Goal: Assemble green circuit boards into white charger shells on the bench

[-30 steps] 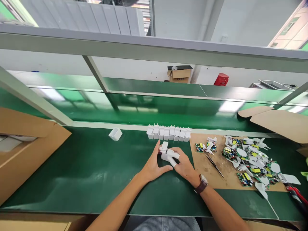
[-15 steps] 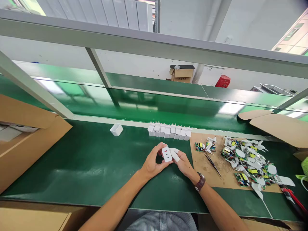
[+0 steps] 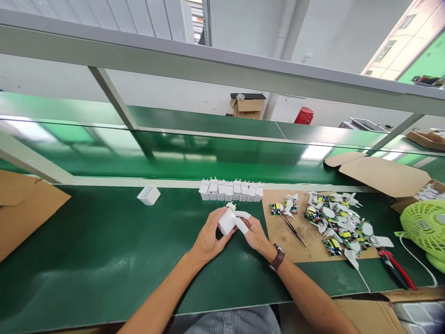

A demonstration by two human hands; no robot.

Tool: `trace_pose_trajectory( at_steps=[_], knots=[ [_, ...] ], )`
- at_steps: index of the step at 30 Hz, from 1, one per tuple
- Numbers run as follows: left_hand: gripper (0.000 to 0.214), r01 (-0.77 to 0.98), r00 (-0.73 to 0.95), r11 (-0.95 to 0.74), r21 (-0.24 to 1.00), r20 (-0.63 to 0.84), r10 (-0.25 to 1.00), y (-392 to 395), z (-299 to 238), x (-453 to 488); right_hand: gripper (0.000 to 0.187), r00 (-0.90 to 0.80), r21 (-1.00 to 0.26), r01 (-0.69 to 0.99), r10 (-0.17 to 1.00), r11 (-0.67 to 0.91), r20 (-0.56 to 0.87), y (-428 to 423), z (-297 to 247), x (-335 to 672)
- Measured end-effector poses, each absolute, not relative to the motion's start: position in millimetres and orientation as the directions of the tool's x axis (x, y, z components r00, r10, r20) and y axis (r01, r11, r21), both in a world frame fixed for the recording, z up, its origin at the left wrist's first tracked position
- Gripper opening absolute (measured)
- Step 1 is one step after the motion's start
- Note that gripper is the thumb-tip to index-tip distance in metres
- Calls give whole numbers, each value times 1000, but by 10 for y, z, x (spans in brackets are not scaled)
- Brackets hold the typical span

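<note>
Over the green bench, a white charger (image 3: 227, 222) is held between both hands, its plain side towards me and a plug part at its top. My left hand (image 3: 207, 239) is closed around its left and lower side. White covers sit on two fingers of my right hand (image 3: 256, 235), which pinches the charger from the right. Behind my hands stands a row of several white chargers (image 3: 229, 191) with prongs upward. An open-topped white housing (image 3: 149, 195) lies to the left.
Tweezers (image 3: 295, 232) and circuit boards (image 3: 342, 227) lie on a cardboard sheet (image 3: 288, 248) at right. Beyond are red-handled pliers (image 3: 396, 269) and a green fan (image 3: 426, 227). A cardboard box (image 3: 28, 208) stands left; a metal rail (image 3: 194, 60) crosses above.
The charger has been turned in my hands: its face with the port slots showed before, now a plain side and the plug part. My view has swung to the right.
</note>
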State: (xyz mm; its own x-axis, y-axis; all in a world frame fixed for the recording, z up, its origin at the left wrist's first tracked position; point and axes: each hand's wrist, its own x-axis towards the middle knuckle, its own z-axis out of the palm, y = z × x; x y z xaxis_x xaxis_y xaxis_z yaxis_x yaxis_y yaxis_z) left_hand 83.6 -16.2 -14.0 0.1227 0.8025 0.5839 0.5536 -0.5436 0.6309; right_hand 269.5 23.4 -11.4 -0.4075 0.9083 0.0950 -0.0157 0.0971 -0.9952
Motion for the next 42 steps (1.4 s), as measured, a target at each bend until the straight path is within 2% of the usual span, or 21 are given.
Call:
trace_pose_trajectory(
  at_steps=[4, 7, 10, 14, 16, 19, 22, 24, 26, 29, 31, 33, 35, 37, 40, 42],
  knots=[
    [68, 586, 217, -582, 564, 583, 783, -121, -147, 808, 42, -417, -980, -13, 890, 196, 184, 254, -122, 2702],
    [67, 633, 261, -579, 515, 562, 785, -120, -166, 784, 38, -419, -953, 62, 874, 298, 246, 263, -87, 2719],
    [65, 697, 282, -561, 446, 549, 787, -137, -197, 762, 29, -421, -867, 240, 851, 436, 312, 251, 76, 2811],
    [57, 751, 265, -531, 394, 555, 788, -152, -223, 749, 27, -462, -619, 567, 832, 544, 308, 184, 431, 3159],
    [54, 770, 223, -500, 396, 567, 793, -156, -215, 754, 26, -429, -458, 737, 867, 498, 253, 123, 557, 3427],
    [51, 800, 156, -436, 412, 559, 815, -171, -182, 772, 28, -300, -227, 915, 939, 333, 170, -4, 577, 3856],
    [52, 833, 121, -369, 412, 515, 849, -198, -150, 785, 31, -143, -35, 989, 987, 146, 68, -154, 431, 4200],
    [52, 846, 97, -328, 421, 483, 870, -209, -134, 778, 30, -71, 38, 997, 997, 70, 24, -245, 315, 4360],
    [47, 840, 54, -293, 456, 468, 882, -205, -115, 747, 32, -43, 38, 998, 998, 41, 53, -321, 244, 4473],
    [39, 769, 63, -382, 513, 534, 843, -168, -65, 648, 35, -62, -71, 994, 967, 82, 247, -408, 281, 4560],
    [44, 693, 195, -539, 479, 595, 779, -142, -23, 573, 36, -77, -196, 966, 914, 166, 397, -446, 387, 4542],
    [61, 637, 372, -656, 405, 584, 722, -132, 5, 529, 36, -70, -322, 912, 869, 255, 491, -462, 509, 4447],
    [68, 630, 494, -693, 350, 508, 706, -143, 3, 540, 37, -61, -412, 854, 848, 318, 527, -452, 602, 4285],
    [57, 653, 538, -688, 317, 445, 716, -167, -26, 606, 37, -71, -463, 807, 837, 368, 543, -416, 636, 4086],
    [42, 741, 482, -616, 266, 428, 764, -201, -62, 742, 39, -114, -494, 749, 819, 443, 562, -338, 586, 3788],
    [41, 799, 427, -555, 231, 433, 794, -216, -37, 796, 40, -159, -505, 723, 825, 471, 542, -295, 523, 3629]
  ],
)
